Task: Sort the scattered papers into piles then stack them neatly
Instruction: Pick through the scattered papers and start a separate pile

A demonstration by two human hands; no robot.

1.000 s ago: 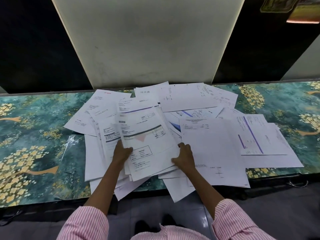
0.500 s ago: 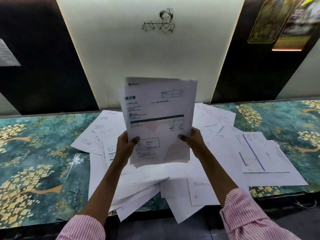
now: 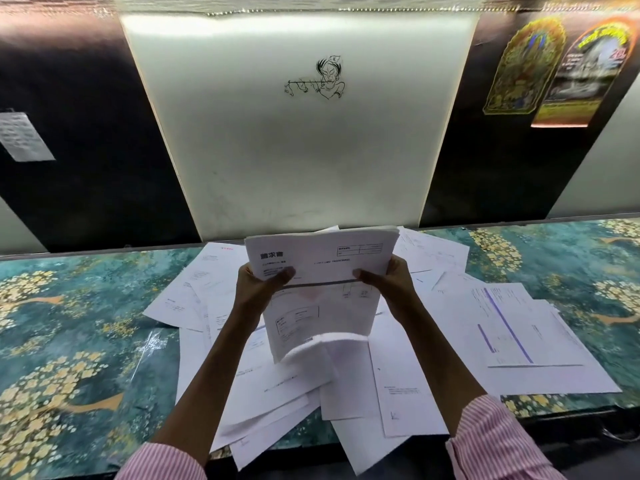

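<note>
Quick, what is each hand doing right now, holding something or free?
Left hand: closed, gripping the left edge of the bundle of papers, held upright.
Right hand: closed, gripping the right edge of the same bundle.

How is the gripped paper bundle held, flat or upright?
Upright: the bundle stands between left hand and right hand, lower edge curled.

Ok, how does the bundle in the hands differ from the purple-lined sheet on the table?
The bundle is held up by the left hand and right hand; the purple-lined sheet lies flat among loose papers. The bundle is many pages thick, its bottom edge curling; the purple-lined sheet looks single. The bundle's top page has a dark bar across it; the purple-lined sheet has purple lines. Both are white printed paper.
</note>
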